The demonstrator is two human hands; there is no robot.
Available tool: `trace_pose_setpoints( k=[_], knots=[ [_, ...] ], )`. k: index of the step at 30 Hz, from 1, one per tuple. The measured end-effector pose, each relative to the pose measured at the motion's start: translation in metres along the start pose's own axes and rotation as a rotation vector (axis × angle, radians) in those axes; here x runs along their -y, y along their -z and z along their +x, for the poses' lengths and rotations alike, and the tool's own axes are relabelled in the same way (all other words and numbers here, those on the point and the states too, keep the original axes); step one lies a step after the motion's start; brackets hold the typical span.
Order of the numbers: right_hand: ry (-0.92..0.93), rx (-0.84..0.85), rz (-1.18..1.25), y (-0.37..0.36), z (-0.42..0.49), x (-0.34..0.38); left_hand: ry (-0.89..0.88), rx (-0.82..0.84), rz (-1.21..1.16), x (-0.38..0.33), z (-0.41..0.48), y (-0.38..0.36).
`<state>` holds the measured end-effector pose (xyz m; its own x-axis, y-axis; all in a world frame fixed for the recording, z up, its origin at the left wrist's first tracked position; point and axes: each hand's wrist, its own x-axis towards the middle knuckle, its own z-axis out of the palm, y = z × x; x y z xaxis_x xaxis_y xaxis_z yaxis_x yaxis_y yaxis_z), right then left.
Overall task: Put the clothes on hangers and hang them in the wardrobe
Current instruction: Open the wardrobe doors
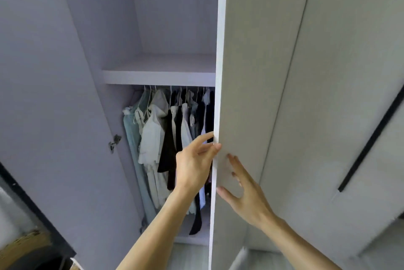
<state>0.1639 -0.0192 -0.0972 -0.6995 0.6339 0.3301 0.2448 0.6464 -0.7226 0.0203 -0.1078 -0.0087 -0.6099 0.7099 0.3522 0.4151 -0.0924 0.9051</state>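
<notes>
The wardrobe stands open in front of me, its left door swung wide. Inside, several garments in white, pale green, black and dark blue hang on white hangers from a rail under a shelf. My left hand grips the white front edge of the right door, fingers curled round it. My right hand lies flat on that door's outer face, fingers spread and thumb at the edge. Neither hand holds a garment or a hanger.
Another grey door panel with a long black handle fills the right side. The compartment above the shelf holds nothing visible. A hinge sits on the left door's inner side. A dark-edged object lies at bottom left.
</notes>
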Motion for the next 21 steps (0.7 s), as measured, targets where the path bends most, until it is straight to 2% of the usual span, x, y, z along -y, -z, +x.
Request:
trace_pose_setpoints(
  k=[3, 8, 11, 15, 17, 21],
  knots=[
    [-0.123, -0.003, 0.066, 0.002, -0.033, -0.003, -0.029, 0.094, -0.066, -0.007, -0.021, -0.016],
    [-0.220, -0.203, 0.043, 0.020, -0.072, -0.020, -0.133, 0.214, -0.031, -0.013, -0.040, -0.054],
    [-0.231, -0.254, 0.031, 0.036, -0.096, -0.036, -0.343, 0.249, 0.171, -0.017, -0.049, -0.084],
    [-0.266, -0.309, -0.006, 0.062, -0.121, -0.059, -0.664, 0.193, 0.326, -0.018, -0.053, -0.123],
    [-0.288, -0.354, -0.039, 0.072, -0.131, -0.069, -0.736, 0.226, 0.364, -0.019, -0.053, -0.141],
    [-0.307, -0.424, -0.109, 0.089, -0.143, -0.084, -0.763, 0.300, 0.349, -0.015, -0.056, -0.176]
  ],
)
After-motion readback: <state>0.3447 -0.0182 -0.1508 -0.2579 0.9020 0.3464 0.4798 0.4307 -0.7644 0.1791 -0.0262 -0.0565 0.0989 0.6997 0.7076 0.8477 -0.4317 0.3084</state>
